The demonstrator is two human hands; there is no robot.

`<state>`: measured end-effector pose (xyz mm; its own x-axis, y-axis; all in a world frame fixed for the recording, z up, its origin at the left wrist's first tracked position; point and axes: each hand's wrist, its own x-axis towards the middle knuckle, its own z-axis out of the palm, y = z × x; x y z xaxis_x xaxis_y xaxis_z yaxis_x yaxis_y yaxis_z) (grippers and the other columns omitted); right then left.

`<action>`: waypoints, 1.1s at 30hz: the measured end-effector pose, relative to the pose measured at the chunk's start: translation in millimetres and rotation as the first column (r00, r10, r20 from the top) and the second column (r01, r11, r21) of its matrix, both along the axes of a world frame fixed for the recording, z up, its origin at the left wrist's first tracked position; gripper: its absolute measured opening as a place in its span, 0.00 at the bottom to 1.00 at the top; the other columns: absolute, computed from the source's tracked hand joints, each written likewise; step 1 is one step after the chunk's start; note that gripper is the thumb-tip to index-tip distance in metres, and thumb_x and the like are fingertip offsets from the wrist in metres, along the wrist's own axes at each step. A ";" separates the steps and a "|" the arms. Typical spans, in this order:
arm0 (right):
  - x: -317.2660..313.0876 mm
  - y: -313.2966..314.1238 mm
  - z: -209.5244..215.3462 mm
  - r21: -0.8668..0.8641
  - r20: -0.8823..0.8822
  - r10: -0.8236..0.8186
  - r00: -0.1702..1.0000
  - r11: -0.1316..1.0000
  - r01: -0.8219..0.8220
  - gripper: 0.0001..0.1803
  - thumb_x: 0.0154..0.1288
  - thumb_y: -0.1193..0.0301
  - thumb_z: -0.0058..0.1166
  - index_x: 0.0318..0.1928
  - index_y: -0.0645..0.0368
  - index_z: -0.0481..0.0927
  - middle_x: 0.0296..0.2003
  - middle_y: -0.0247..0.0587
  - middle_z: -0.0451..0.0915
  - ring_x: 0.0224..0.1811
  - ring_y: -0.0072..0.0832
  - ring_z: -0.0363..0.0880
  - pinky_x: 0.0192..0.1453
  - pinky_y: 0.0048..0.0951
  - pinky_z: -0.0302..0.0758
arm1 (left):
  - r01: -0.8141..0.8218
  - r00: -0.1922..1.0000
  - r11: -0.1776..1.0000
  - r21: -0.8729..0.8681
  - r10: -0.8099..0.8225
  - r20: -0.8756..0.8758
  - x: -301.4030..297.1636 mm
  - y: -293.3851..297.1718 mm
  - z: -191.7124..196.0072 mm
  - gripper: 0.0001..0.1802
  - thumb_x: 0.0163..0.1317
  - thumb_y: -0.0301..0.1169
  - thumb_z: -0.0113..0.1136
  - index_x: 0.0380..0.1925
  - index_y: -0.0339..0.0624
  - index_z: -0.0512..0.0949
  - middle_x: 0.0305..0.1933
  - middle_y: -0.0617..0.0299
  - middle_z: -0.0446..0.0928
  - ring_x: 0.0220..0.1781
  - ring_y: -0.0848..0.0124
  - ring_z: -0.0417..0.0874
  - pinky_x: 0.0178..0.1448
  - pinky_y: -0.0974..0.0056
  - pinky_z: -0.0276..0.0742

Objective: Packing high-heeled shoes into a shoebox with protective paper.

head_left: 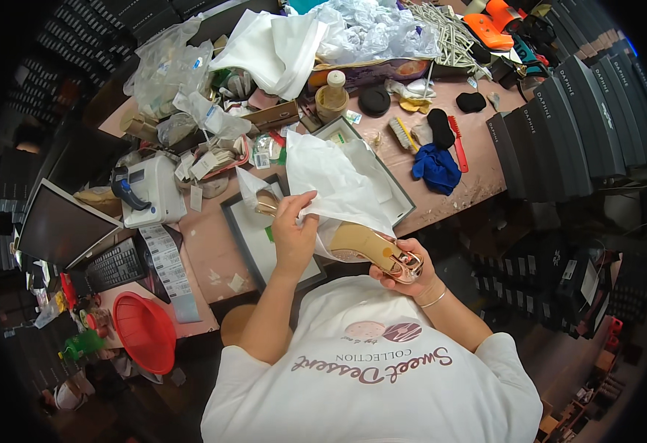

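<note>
Left hand (pixel 294 221) pinches white tissue paper (pixel 334 181); right hand (pixel 405 262) grips gold high-heel shoe (pixel 371 247) (over open shoebox (pixel 253 244), near table edge).

- A cluttered pinkish worktable (pixel 478 173) fills the middle.
- Stacked black boxes (pixel 582 125) line the right side.
- A dark monitor (pixel 57 225) and keyboard (pixel 115 266) sit at left.
</note>
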<state>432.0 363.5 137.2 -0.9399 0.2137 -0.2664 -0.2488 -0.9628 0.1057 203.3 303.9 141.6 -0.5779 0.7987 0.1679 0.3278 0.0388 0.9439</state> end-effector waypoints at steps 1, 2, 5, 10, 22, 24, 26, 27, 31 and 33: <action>1.0 1.0 1.3 0.007 0.005 0.006 1.000 1.000 -0.006 0.25 0.63 0.63 0.44 0.59 0.58 0.67 0.51 0.56 0.71 0.41 0.49 0.75 0.30 0.34 0.83 | -0.018 1.000 1.000 0.002 0.018 -0.022 1.0 0.8 2.5 0.16 0.52 0.18 0.55 0.43 0.38 0.79 0.37 0.58 0.75 0.39 0.67 0.77 0.44 0.69 0.72; 1.8 1.8 2.3 0.013 0.010 0.012 1.000 1.000 -0.012 0.24 0.63 0.63 0.44 0.59 0.57 0.67 0.51 0.56 0.71 0.41 0.49 0.75 0.30 0.34 0.83 | -0.004 1.000 1.000 -0.009 0.004 -0.016 1.3 0.7 4.7 0.17 0.51 0.17 0.55 0.43 0.39 0.79 0.37 0.58 0.75 0.38 0.68 0.77 0.43 0.69 0.72; 1.0 1.5 0.3 0.023 -0.049 0.013 0.999 1.000 -0.011 0.22 0.62 0.63 0.45 0.56 0.55 0.69 0.50 0.56 0.71 0.41 0.49 0.75 0.29 0.34 0.83 | 0.026 1.000 0.999 -0.019 -0.026 -0.010 3.6 -2.2 11.0 0.19 0.50 0.16 0.55 0.44 0.40 0.80 0.35 0.59 0.74 0.36 0.69 0.75 0.39 0.68 0.71; -0.3 1.7 2.4 -0.012 -0.073 -0.014 0.997 1.000 0.013 0.20 0.62 0.65 0.47 0.54 0.55 0.70 0.50 0.55 0.71 0.43 0.49 0.76 0.37 0.40 0.83 | 0.110 0.992 0.994 0.026 -0.108 -0.067 6.3 -9.5 16.1 0.21 0.47 0.16 0.56 0.44 0.41 0.80 0.32 0.60 0.73 0.29 0.72 0.73 0.32 0.70 0.68; -59.8 1.2 54.1 0.708 0.340 -0.499 0.797 0.694 0.132 0.28 0.65 0.69 0.48 0.64 0.59 0.59 0.60 0.45 0.66 0.54 0.35 0.74 0.60 0.35 0.72 | 0.650 0.754 0.698 0.301 -0.544 -0.368 79.2 -15.0 50.2 0.29 0.36 0.21 0.63 0.47 0.37 0.77 0.25 0.61 0.70 0.24 0.64 0.75 0.26 0.62 0.71; -47.1 10.8 44.2 0.747 0.335 -0.472 0.815 0.661 0.075 0.29 0.65 0.67 0.47 0.65 0.59 0.58 0.60 0.45 0.65 0.55 0.36 0.73 0.61 0.36 0.70 | 0.669 0.735 0.686 0.285 -0.556 -0.388 86.4 -21.1 37.2 0.28 0.39 0.24 0.62 0.47 0.37 0.76 0.24 0.61 0.68 0.24 0.64 0.74 0.25 0.62 0.69; -34.6 16.5 37.2 0.769 0.343 -0.439 0.830 0.639 0.020 0.30 0.65 0.65 0.47 0.65 0.58 0.57 0.61 0.46 0.65 0.56 0.37 0.72 0.62 0.37 0.69 | 0.730 0.684 0.590 0.346 -0.629 -0.370 97.2 -21.7 38.0 0.27 0.41 0.23 0.60 0.48 0.36 0.76 0.24 0.60 0.69 0.23 0.65 0.74 0.24 0.63 0.70; -28.8 16.7 37.6 0.774 0.345 -0.434 0.832 0.633 0.009 0.31 0.65 0.64 0.47 0.66 0.58 0.57 0.61 0.46 0.64 0.57 0.37 0.71 0.62 0.38 0.69 | 0.758 0.649 0.530 0.380 -0.671 -0.360 104.8 -21.3 38.9 0.26 0.42 0.22 0.59 0.48 0.36 0.77 0.24 0.60 0.70 0.23 0.66 0.74 0.24 0.64 0.70; -11.0 20.3 47.6 0.718 0.326 -0.367 0.871 0.695 0.024 0.33 0.65 0.59 0.46 0.67 0.57 0.55 0.62 0.47 0.63 0.59 0.39 0.69 0.64 0.40 0.66 | 0.924 0.372 0.368 0.102 -0.809 -0.455 102.2 -9.0 44.9 0.29 0.51 0.24 0.56 0.57 0.38 0.69 0.32 0.59 0.73 0.28 0.62 0.77 0.28 0.65 0.74; -7.1 13.7 52.0 0.639 0.314 -0.342 0.886 0.766 0.070 0.34 0.65 0.57 0.45 0.67 0.57 0.54 0.63 0.48 0.62 0.60 0.40 0.67 0.64 0.41 0.65 | 0.831 0.556 0.541 0.129 -0.805 -0.207 94.5 -25.5 47.4 0.32 0.57 0.28 0.58 0.63 0.44 0.62 0.48 0.56 0.73 0.49 0.62 0.76 0.47 0.60 0.73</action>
<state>424.9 377.2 189.2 -0.6953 0.6304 -0.3452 -0.3360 -0.7097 -0.6192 297.8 278.4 189.0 0.3438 0.8564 0.3853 0.2229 -0.4730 0.8524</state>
